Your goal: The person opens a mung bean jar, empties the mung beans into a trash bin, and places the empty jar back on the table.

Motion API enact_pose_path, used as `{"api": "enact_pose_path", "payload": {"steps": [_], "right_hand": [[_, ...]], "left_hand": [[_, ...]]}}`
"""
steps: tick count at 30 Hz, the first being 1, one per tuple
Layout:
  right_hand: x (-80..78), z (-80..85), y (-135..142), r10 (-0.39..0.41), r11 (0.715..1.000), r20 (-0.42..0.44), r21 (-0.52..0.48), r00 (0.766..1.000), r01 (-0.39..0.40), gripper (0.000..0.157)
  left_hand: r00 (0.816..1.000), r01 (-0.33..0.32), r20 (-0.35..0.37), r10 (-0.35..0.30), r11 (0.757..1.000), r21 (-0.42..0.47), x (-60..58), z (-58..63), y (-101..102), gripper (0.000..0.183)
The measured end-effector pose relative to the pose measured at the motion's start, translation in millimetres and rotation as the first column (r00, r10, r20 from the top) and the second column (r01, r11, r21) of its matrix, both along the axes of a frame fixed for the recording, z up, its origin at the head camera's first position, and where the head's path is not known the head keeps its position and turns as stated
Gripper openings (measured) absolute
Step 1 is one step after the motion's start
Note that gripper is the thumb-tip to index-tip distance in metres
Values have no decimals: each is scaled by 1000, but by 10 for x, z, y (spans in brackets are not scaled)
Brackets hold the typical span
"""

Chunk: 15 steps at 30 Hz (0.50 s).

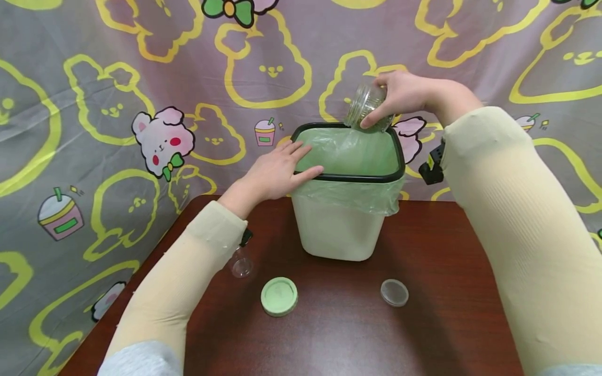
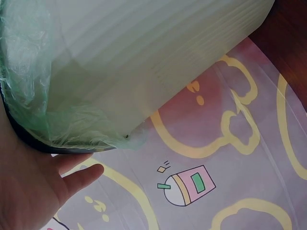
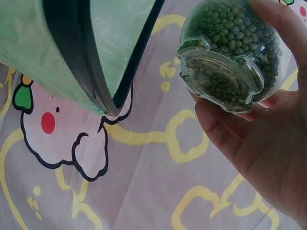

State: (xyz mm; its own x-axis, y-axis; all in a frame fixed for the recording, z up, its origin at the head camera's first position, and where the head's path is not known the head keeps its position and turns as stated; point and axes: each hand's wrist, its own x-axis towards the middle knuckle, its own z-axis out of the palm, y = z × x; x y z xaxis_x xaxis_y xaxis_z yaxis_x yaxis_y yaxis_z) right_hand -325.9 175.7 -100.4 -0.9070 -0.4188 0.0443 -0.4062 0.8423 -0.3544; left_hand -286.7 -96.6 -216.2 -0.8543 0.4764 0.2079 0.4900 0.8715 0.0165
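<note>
My right hand [image 1: 406, 94] grips a clear plastic jar [image 1: 361, 104] tipped on its side, its mouth toward the left above the bin's back right rim. Small green beans [image 3: 230, 28] fill much of the jar in the right wrist view, where the ridged base faces the camera. At the bin's left rim rests my left hand [image 1: 277, 169], fingers extended and spread, thumb along the front corner. The off-white bin [image 1: 340, 224] stands upright, lined with a thin green plastic bag [image 1: 348, 151] folded over its black rim [image 1: 348, 178].
On the brown table [image 1: 329, 334], a pale green round lid [image 1: 279, 296] lies front left of the bin, a clear disc [image 1: 394, 292] front right. Beside the left sleeve stands a small clear container [image 1: 242, 266], partly hidden. A cartoon-printed curtain [image 1: 263, 52] hangs close behind the bin.
</note>
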Motion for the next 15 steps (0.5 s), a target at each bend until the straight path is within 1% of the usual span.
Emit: {"api": "enact_pose_path", "payload": {"steps": [2, 6, 8, 11, 13, 15], "right_hand": [[2, 0, 0, 4, 1000, -8, 3, 1000, -4, 102], [12, 14, 0, 11, 1000, -74, -9, 997, -12, 98], [18, 29, -4, 14, 1000, -104, -7, 995, -15, 94], [27, 42, -21, 18, 1000, -105, -6, 994, -19, 93], [30, 40, -37, 23, 1000, -111, 1, 994, -23, 83], [32, 34, -46, 28, 1000, -120, 3, 992, -27, 81]], "left_hand": [[1000, 1, 1, -1, 1000, -1, 0, 0, -5, 83], [1000, 1, 3, -1, 1000, -1, -2, -4, -12, 83], [1000, 1, 1, -1, 1000, 0, -3, -6, -8, 83], [1000, 0, 1, 0, 1000, -1, -2, -4, -7, 83], [1000, 3, 0, -3, 1000, 2, -3, -6, -5, 83], [1000, 7, 0, -7, 1000, 5, -5, -7, -5, 83]]}}
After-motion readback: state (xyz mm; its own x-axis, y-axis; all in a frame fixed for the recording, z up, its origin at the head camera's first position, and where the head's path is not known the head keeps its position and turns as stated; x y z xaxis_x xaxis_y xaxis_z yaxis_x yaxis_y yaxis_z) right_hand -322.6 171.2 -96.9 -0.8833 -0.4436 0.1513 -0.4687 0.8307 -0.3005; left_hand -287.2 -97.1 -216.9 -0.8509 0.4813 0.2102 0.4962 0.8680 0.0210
